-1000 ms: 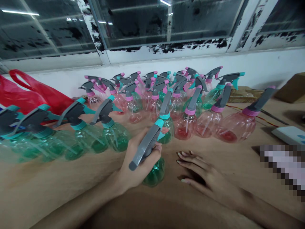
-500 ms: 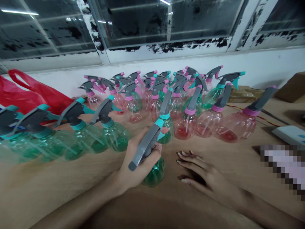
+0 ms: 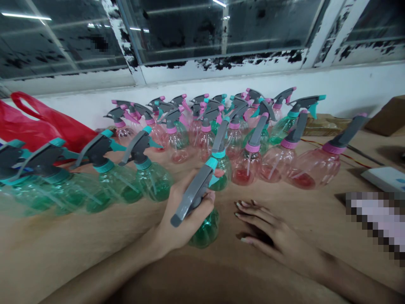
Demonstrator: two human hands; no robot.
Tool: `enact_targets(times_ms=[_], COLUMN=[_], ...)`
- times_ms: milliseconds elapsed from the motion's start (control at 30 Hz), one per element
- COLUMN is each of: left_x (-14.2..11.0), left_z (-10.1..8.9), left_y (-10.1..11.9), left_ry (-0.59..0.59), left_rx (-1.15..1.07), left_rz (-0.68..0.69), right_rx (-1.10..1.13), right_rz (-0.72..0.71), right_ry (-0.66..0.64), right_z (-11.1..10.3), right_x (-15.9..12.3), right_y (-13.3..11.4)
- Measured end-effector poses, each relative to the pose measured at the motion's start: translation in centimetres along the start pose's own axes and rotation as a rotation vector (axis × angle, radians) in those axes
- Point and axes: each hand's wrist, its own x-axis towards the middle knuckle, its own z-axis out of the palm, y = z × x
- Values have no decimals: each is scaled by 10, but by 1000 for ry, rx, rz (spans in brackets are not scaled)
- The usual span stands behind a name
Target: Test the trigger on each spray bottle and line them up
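Note:
My left hand (image 3: 180, 219) is wrapped round the neck of a green spray bottle (image 3: 207, 230) with a grey trigger head and turquoise nozzle. The bottle stands on the wooden table, its nozzle directed away from me, and my palm hides its collar. To the right, my right hand (image 3: 268, 228) rests on the tabletop with fingers stretched out, holding nothing. Just beyond the held bottle stands another green spray bottle (image 3: 220, 169). Beside that one are pink spray bottles, the nearest (image 3: 247, 169) having a pink collar.
A row of green spray bottles (image 3: 153, 181) lines the left side. Several pink and green ones crowd toward the wall. A red plastic bag (image 3: 57, 126) lies at far left. Cardboard boxes (image 3: 387, 116), wires and a white object (image 3: 384, 177) are at right, near a pixelated patch.

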Motion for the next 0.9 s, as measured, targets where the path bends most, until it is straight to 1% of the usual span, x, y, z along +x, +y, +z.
enact_targets(times_ms=[133,367,500,633,767,900], left_x=[0,0,0,0,0,0], left_z=[0,-1,-1,0,-1,-1], left_y=[2,-1,-2,1,1,0], left_ry=[-8,-9,-6,-10,-6,-1], left_rx=[0,12,2,18,39,2], left_rz=[-23,1,20,4,23,16], right_rx=[12,-35,-14,-13,-8,3], right_rz=[0,6,0,5,1,-4], right_ry=[-4,-38,-15,-25,-27,-2], right_z=[0,0,0,-1,-1,-1], right_x=[1,0,-1,0,0,0], right_y=[-1,-1,0,0,0,-1])
